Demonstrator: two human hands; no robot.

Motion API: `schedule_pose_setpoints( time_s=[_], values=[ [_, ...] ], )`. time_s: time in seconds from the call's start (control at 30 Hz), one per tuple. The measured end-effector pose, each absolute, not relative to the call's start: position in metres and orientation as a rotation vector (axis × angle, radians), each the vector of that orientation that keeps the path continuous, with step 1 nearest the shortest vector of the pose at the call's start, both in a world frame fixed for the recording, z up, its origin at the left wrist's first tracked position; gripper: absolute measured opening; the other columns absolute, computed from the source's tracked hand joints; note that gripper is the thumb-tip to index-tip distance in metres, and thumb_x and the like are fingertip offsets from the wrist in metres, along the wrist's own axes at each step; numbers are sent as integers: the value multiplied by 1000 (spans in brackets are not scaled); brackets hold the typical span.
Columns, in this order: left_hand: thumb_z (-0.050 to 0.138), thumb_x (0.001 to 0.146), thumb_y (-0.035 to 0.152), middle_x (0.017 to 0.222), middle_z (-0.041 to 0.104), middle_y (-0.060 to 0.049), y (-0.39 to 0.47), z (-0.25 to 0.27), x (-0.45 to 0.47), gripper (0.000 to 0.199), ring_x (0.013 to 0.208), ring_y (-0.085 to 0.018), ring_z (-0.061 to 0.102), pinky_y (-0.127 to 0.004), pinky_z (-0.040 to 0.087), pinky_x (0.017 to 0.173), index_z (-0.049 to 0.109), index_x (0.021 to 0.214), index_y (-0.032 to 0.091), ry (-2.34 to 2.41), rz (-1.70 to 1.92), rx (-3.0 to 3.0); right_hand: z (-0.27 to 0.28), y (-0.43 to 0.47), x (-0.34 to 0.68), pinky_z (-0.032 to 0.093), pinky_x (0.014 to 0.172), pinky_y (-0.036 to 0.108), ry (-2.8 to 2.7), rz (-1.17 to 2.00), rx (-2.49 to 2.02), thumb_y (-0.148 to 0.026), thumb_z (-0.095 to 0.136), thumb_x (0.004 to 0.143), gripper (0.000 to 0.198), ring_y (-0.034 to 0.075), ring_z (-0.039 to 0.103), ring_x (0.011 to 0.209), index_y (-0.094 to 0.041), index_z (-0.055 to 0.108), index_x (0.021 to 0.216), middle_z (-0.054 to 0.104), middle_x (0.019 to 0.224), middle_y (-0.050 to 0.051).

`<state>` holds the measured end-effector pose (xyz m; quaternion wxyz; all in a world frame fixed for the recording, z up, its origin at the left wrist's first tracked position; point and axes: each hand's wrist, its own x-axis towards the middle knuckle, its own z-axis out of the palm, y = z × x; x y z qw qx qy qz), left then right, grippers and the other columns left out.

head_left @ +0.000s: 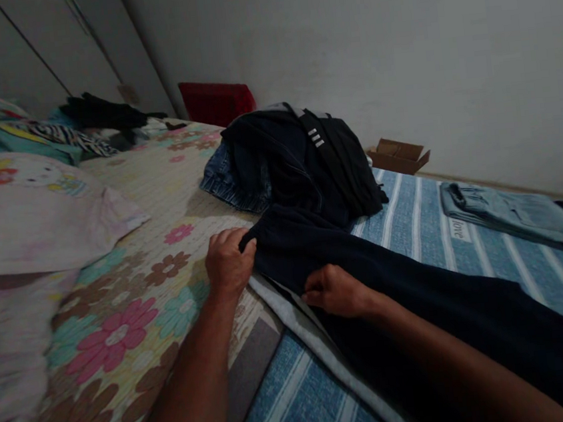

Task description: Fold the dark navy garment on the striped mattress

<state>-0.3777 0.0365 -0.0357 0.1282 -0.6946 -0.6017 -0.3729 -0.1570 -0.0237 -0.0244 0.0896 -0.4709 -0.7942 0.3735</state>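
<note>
A pair of dark navy trousers (409, 278) lies stretched across the bed, running from the middle toward the lower right. At their upper left corner my left hand (229, 260) is closed, pinching the cloth between thumb and fingers. My right hand (335, 290) is curled on the near side of the trousers, with the fingers bunched at the edge of the cloth; its fingertips are partly hidden. Under the trousers' near edge shows a strip of light grey cloth (321, 351). Just beyond my hands sits a heap of dark clothes (286, 157), touching the trousers.
Folded light blue jeans (517, 209) lie at the right on the blue striped sheet (286, 398). Pale clothing (34, 210) covers the flowered sheet (167, 270) at the left, with more clothes (86, 124) behind. An open cardboard box (399, 155) stands by the wall.
</note>
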Motion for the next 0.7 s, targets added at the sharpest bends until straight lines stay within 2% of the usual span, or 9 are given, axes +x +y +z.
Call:
schedule_pose_setpoints(
  time_s=[0.17, 0.3, 0.47, 0.6, 0.7],
  values=[
    [53, 78, 28, 95, 66, -7, 36, -36, -377, 21, 93, -26, 56, -36, 43, 86, 65, 93, 19, -1736, -1069, -2007, -8, -57, -172, 42, 60, 30, -2514, 729, -1533, -31, 54, 78, 19, 22, 62, 71, -17, 64, 83, 67, 78, 8],
    [52, 77, 28, 94, 65, -8, 37, -37, -376, 23, 90, -24, 58, -33, 45, 83, 65, 93, 18, -1776, -1144, -2026, -7, -75, -178, 43, 57, 30, -2705, 465, -1615, -19, 50, 76, 22, 24, 64, 74, -14, 62, 93, 68, 89, 13],
    [53, 76, 26, 90, 65, -7, 37, -36, -375, 21, 87, -22, 60, -30, 46, 79, 65, 91, 18, -1786, -1200, -2038, -4, -70, -160, 38, 54, 27, -2670, 521, -1655, -17, 47, 76, 17, 21, 63, 69, -17, 63, 82, 68, 80, 9],
    [54, 75, 27, 89, 66, -6, 37, -34, -374, 20, 85, -21, 61, -30, 45, 80, 66, 88, 19, -1818, -1287, -2013, 9, -63, -140, 30, 49, 23, -2494, 805, -1500, -19, 48, 75, 12, 13, 56, 59, -19, 59, 70, 61, 66, 0],
    [57, 73, 32, 88, 67, -3, 38, -33, -374, 21, 77, -19, 61, -28, 47, 76, 67, 88, 20, -1942, -1425, -1939, 15, -64, -135, 28, 47, 21, -2410, 965, -1392, -17, 48, 74, 9, 10, 52, 56, -19, 57, 70, 58, 63, -3]
  ],
)
